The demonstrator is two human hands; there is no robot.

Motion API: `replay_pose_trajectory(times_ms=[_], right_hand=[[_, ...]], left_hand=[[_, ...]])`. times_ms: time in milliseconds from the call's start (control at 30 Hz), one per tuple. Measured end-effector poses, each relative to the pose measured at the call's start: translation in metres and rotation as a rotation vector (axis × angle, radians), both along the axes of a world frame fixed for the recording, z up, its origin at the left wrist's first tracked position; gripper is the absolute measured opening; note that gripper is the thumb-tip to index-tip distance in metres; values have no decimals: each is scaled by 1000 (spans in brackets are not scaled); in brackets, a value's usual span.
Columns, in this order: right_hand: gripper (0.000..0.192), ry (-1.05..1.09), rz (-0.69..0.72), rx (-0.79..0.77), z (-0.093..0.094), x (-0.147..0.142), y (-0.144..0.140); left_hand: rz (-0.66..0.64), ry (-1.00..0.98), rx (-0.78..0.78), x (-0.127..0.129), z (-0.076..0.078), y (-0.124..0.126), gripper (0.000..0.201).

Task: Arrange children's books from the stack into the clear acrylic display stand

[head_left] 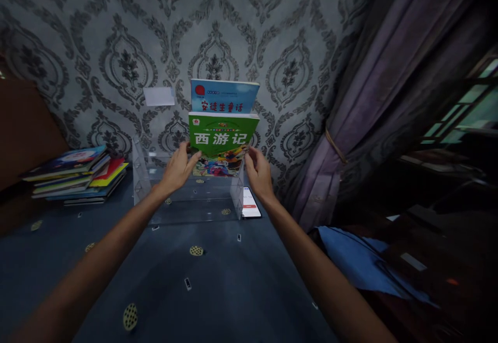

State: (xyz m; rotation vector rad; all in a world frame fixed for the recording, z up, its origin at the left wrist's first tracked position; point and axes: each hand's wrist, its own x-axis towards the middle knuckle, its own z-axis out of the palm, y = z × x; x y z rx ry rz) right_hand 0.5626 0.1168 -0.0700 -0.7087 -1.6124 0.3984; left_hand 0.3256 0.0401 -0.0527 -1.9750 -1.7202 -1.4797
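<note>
The green glossy picture book with big white characters point(223, 143) is held upright between both hands, long edge running side to side, inside the clear acrylic tiered rack point(187, 197). Left hand point(178, 169) is pinched on its left edge, right hand point(257, 173) on the right, equally close. A blue book point(223, 96) is stood just behind it. A phone point(250, 204) is lying beside the rack, and a book stack point(75, 175) is well off to the left.

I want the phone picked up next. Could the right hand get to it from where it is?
Probably yes. The phone lies in the open just below the right hand, beside the clear rack; nothing covers it.
</note>
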Motion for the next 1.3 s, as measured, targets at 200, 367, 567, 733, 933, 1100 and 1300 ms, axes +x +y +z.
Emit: replay_pose_trajectory(times_ms=[200, 367, 567, 733, 933, 1100, 1300], right_hand=[[41, -119, 41, -36, -42, 5, -50], [38, -341, 227, -146, -108, -5, -107], [41, -529, 359, -243, -176, -3, -154], [36, -588, 478, -245, -176, -3, -156], [33, -550, 508, -265, -165, -5, -157], [33, -544, 515, -265, -163, -6, -155], [32, -552, 525, -282, -160, -6, -156]], left_hand=[[67, 110, 120, -7, -12, -24, 52], [156, 186, 205, -30, -36, -50, 37], [336, 324, 108, -90, -78, -92, 29], [290, 525, 20, -135, -91, -121, 22], [367, 682, -202, -180, -80, -129, 28], [723, 541, -292, -237, -60, -121, 44], [918, 457, -463, -281, -47, -113, 50]])
